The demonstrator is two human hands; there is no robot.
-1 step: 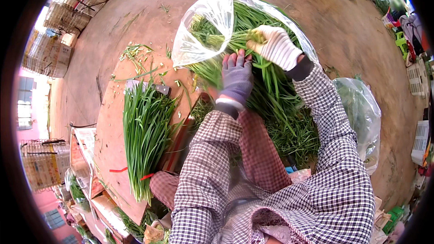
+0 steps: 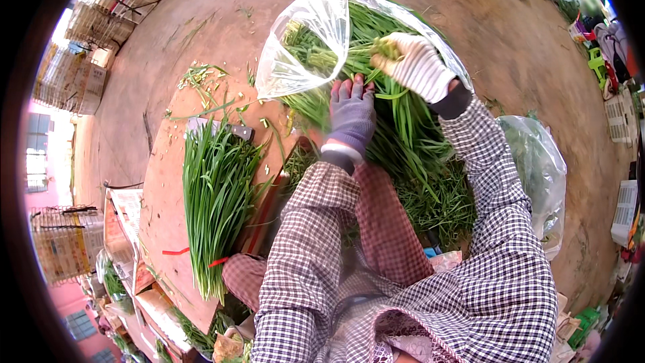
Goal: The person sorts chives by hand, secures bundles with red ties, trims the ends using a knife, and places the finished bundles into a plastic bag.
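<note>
My right hand [image 2: 420,67], in a striped white glove, is closed around the pale stem ends of some garlic chives [image 2: 410,121]; their leaves hang down toward my lap. Under it, a clear plastic bag [image 2: 306,40] lies open with more chives inside. My left hand [image 2: 353,117] wears a grey glove with bare fingertips. Its fingers stretch out over the chives at the bag's near edge, and the palm is hidden. To the left, a neat bundle of chives [image 2: 218,208] lies on a wooden board [image 2: 161,208], partly covering a knife with a dark handle [image 2: 242,132].
Trimmed stem bits [image 2: 201,77] litter the board's far end. Loose leaves [image 2: 440,208] are heaped beside my right knee. Another clear bag [image 2: 537,175] stands at the right. Stacked crates [image 2: 74,77] line the far left, and a red tie [image 2: 176,252] lies on the board.
My right hand has shifted slightly to the right and toward me, drawing the held stems along. My left hand stays in nearly the same place.
</note>
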